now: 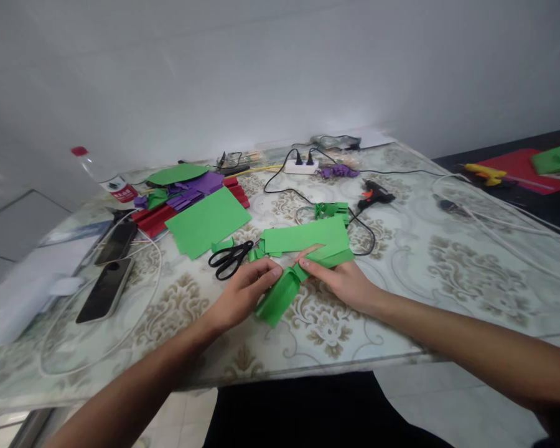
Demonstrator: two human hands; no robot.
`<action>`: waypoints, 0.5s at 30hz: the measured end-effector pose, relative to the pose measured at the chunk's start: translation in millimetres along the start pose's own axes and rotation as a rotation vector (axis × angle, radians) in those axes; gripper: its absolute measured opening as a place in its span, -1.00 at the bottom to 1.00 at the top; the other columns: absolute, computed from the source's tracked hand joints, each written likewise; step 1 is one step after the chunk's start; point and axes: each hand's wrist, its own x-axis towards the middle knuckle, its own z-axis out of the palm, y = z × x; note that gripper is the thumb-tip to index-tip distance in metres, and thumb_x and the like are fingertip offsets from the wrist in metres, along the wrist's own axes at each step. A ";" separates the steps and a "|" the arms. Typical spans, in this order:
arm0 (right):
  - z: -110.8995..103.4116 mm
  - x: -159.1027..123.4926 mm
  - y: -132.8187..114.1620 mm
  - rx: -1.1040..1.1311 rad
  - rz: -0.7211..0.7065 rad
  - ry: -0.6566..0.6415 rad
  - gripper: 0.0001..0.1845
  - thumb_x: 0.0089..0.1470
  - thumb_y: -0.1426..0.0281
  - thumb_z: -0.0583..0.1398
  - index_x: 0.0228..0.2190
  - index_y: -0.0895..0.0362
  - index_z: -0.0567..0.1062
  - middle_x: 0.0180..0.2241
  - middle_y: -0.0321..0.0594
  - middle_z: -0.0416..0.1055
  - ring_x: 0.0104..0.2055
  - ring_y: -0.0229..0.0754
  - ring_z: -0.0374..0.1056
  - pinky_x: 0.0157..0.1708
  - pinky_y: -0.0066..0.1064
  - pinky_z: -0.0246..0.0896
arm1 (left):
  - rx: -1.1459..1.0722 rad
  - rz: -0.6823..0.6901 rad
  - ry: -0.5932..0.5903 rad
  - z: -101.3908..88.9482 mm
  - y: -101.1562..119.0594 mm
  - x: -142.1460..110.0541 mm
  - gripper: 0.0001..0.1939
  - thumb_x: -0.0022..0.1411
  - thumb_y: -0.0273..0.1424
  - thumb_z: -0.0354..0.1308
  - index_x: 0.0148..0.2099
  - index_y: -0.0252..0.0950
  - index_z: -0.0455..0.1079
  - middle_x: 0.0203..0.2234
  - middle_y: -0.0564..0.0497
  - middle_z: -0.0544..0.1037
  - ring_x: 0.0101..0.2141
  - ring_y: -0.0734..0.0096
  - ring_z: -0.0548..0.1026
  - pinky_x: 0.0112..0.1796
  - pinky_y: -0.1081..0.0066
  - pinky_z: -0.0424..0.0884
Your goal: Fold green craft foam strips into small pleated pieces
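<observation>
Between both hands, over the front part of the table, is a folded strip of green paper (280, 295), creased near its middle. My left hand (247, 286) pinches it from the left, thumb on top. My right hand (338, 280) grips its right part, with the thumb pressed near the crease and the fingers partly hidden beneath. Just behind the hands lies a flat green paper strip (303, 236). Black-handled scissors (232, 258) rest beyond my left hand, their blades partly covered by green scraps. A larger green sheet (208, 222) lies farther left.
Red paper (152, 218) and purple paper (205, 185) are piled at the back left, near a bottle (116, 186). Two phones lie left, one a dark phone (105, 289). A black glue gun (376, 194), a power strip (301, 167) and a white cable (499, 246) lie behind and right.
</observation>
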 end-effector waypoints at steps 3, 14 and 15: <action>0.1 -0.2 -0.5 0.052 0.014 -0.012 -0.69 0.06 0.11 0.33 -0.32 0.10 0.56 -0.34 -0.23 0.51 -0.35 -0.17 0.45 -0.31 -0.31 0.49 | -0.066 -0.080 -0.016 1.4 1.2 -0.8 -0.70 0.36 -0.17 0.10 -0.28 -0.31 0.39 -0.50 0.11 0.32 -0.47 0.53 0.28 -0.42 0.51 0.25; 1.9 -2.8 1.0 0.150 0.027 0.023 -0.74 0.04 0.20 0.36 -0.30 0.07 0.50 -0.32 -0.27 0.46 -0.27 -0.16 0.46 -0.20 -0.27 0.50 | -0.144 -0.037 -0.020 -1.7 -3.3 -3.5 -0.70 0.21 -0.31 0.27 -0.05 -0.23 0.31 -0.23 0.01 0.46 -0.29 0.37 0.45 -0.32 0.40 0.42; 1.8 -2.7 1.3 0.172 0.034 0.021 -0.75 0.03 0.22 0.37 -0.29 0.07 0.50 -0.32 -0.27 0.46 -0.27 -0.17 0.46 -0.20 -0.28 0.50 | -0.079 -0.008 0.033 -2.4 -4.9 -2.9 -0.74 0.21 -0.33 0.25 -0.07 -0.24 0.33 -0.26 0.01 0.46 -0.34 0.40 0.44 -0.36 0.42 0.40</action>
